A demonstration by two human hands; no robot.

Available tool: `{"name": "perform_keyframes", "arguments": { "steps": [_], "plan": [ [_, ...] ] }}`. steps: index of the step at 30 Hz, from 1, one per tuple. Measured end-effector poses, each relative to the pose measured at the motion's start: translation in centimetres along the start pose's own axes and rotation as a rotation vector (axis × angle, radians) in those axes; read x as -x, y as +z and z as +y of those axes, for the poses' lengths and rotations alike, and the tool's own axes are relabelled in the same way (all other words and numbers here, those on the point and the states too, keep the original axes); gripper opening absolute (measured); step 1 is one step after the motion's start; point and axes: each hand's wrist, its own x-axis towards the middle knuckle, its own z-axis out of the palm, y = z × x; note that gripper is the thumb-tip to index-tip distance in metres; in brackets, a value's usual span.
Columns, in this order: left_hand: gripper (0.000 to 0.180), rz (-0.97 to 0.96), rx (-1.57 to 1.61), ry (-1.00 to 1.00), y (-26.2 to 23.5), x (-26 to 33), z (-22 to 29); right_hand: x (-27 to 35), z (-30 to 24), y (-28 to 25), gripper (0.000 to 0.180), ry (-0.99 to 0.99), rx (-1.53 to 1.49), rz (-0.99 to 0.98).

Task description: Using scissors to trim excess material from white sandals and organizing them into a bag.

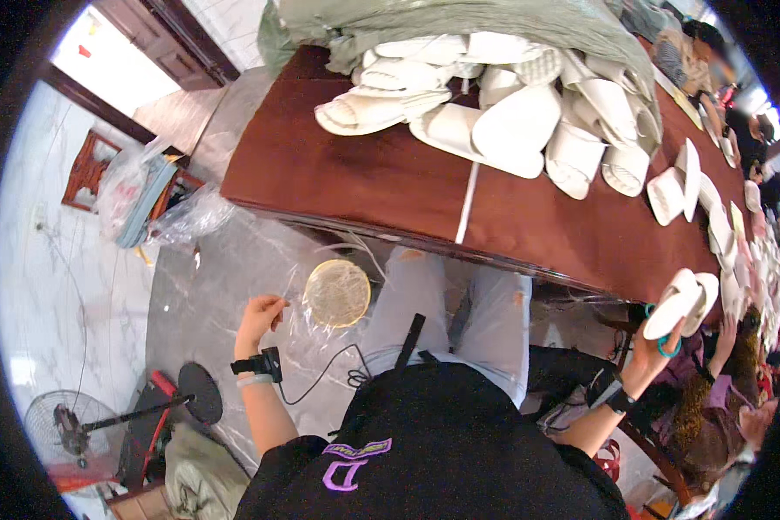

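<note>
My right hand (648,354) is out at the right by the table's edge, gripping a pair of white slippers (683,303) held together, soles upright. Teal loops (670,346) show at its fingers, like the handle of small scissors; the rest is hidden. Low on the left, my left hand (263,317) has its fingers curled and pressed together; whether anything small is in them cannot be made out. Right beside it stands a round yellow-rimmed bin (368,299) lined with clear plastic. A heap of white slippers (516,121) lies on the brown-covered table (321,178) before me.
A green-grey sack (529,19) spreads behind the heap. More white slippers (674,184) run along the table's right side, where other people (698,61) sit. At left are a chair with plastic bags (130,195) and a standing fan (68,429). A cable (321,374) hangs from my left wrist.
</note>
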Motion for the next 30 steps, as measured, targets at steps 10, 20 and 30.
{"name": "perform_keyframes", "arguments": {
  "steps": [10,20,30],
  "plan": [
    [0.027,0.040,0.014,-0.229,3.4,-6.7,-8.2,1.9,1.8,1.1,0.047,0.105,0.039,-0.053],
    [0.064,0.340,0.084,-0.177,7.0,-13.3,-17.4,0.8,0.3,2.8,0.045,0.082,0.198,-0.107],
    [0.049,0.214,0.134,-0.123,8.7,-9.3,-19.9,-21.2,-10.8,4.6,0.043,-0.171,-0.145,-0.369]
  ]
}}
